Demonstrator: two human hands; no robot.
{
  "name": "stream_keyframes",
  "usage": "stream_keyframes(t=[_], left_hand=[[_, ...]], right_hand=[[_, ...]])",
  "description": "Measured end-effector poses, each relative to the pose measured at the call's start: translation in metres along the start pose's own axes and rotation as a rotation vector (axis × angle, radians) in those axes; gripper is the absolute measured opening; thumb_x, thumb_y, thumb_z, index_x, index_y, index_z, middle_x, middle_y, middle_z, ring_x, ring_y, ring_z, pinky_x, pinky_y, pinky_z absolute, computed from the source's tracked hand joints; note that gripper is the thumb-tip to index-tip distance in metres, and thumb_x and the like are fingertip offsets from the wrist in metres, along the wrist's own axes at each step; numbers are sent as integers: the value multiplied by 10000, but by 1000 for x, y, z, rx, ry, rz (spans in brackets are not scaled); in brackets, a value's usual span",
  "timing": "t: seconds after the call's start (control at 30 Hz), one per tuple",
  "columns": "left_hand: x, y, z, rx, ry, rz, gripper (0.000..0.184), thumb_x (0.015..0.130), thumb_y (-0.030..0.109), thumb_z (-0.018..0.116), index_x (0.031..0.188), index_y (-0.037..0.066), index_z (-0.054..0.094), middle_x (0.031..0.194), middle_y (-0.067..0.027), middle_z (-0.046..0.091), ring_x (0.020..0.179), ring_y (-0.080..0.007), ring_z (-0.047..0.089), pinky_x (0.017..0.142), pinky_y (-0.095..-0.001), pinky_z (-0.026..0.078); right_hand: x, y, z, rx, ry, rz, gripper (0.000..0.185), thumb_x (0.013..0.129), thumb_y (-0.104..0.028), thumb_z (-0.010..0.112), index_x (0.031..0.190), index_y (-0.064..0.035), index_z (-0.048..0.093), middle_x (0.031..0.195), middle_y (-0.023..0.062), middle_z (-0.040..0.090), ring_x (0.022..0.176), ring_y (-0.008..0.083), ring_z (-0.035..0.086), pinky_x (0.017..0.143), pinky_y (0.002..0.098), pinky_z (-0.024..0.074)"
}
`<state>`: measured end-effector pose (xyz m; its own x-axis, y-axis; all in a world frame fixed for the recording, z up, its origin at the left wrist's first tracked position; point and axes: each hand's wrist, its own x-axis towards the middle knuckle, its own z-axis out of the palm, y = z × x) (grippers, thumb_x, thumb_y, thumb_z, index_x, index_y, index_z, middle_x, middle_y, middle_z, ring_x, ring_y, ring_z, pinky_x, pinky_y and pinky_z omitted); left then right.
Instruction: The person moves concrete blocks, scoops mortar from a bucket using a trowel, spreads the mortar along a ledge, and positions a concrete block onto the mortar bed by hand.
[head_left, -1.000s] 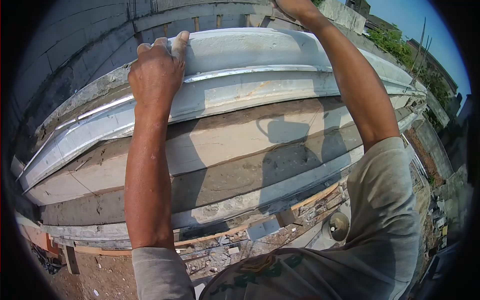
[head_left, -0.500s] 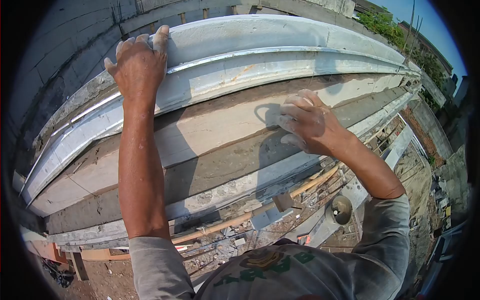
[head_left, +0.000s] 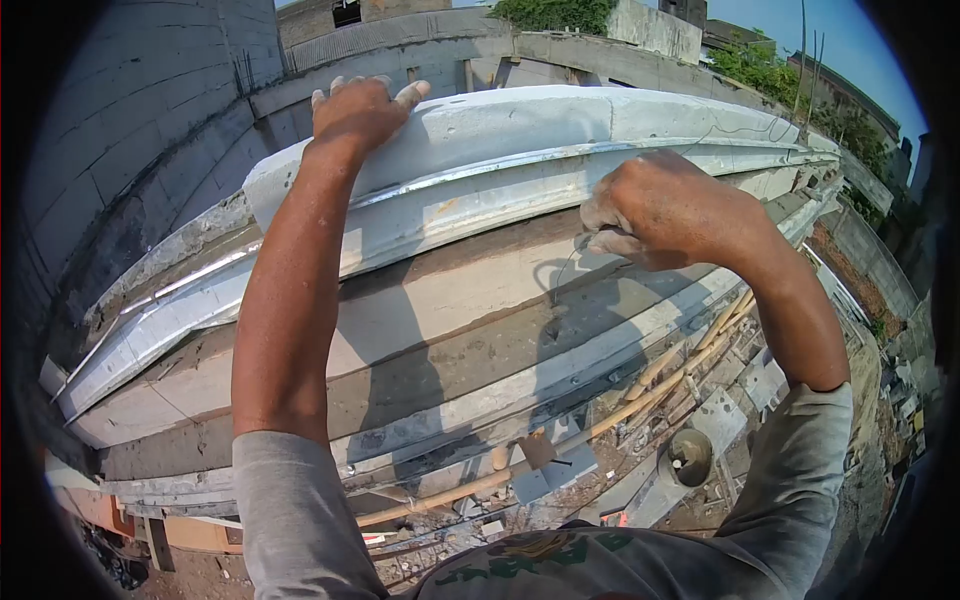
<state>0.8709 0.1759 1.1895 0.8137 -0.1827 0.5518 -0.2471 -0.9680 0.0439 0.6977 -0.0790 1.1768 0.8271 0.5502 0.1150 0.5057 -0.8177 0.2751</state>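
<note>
My left hand [head_left: 360, 108] rests on the top edge of a pale concrete block [head_left: 510, 125], fingers apart and draped over the far side, thumb stretched along the top. The fingertips behind the edge are partly hidden. Below that block runs a long metal strip [head_left: 480, 170] along a pale ledge. My right hand [head_left: 650, 212] is lifted in front of the ledge, its dusty fingers pinched together. A thin wire [head_left: 562, 272] hangs from those fingers. A fine curved line [head_left: 740, 130], perhaps more wire, shows above the block's right part.
Stepped concrete courses [head_left: 450, 310] descend toward me. Beneath them lie bamboo poles [head_left: 640, 400], a bucket [head_left: 688, 457] and scattered rubble. A grey block wall [head_left: 150, 120] rises on the left. Thin rods [head_left: 803, 70] stand at the far right.
My view has tilted upward. My left hand has shifted right along the block's top, and the block's left end now shows. My right hand has risen, its fingers more closed.
</note>
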Motion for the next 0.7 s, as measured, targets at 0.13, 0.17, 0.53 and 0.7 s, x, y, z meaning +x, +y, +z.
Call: stream_keyframes(t=[0.13, 0.17, 0.53, 0.7], left_hand=[[26, 34, 16, -215, -261, -134, 682, 917, 649, 384, 1283, 120, 610, 1326, -170, 567, 1244, -330, 515, 1062, -491, 351], [27, 34, 17, -218, -278, -115, 676, 917, 642, 379, 1306, 131, 590, 1343, -166, 554, 1247, -326, 515, 1062, -483, 355], [27, 47, 2, -146, -443, -232, 622, 925, 609, 346, 1390, 226, 504, 1388, -137, 511, 1276, -306, 488, 1070, -462, 365], [42, 27, 18, -209, -450, -179, 702, 864, 680, 397, 1362, 202, 525, 1378, -145, 505, 1314, -302, 436, 1099, -490, 299]], right_hand=[[7, 28, -31, -134, 77, 30, 242, 778, -206, 760, 839, 2, 652, 851, 173, 662, 857, 345, 650, 793, 437, 498], [13, 34, -42, -191, 73, 88, 228, 773, -194, 761, 848, -4, 660, 868, 171, 665, 877, 338, 649, 811, 432, 497], [166, 120, -69, -312, 365, -284, 75, 724, -45, 771, 706, -55, 698, 728, 102, 677, 692, 236, 673, 679, 401, 522], [219, 137, -48, -105, 312, -369, 170, 766, -183, 762, 699, -42, 693, 614, 97, 634, 550, 237, 587, 546, 408, 444]])
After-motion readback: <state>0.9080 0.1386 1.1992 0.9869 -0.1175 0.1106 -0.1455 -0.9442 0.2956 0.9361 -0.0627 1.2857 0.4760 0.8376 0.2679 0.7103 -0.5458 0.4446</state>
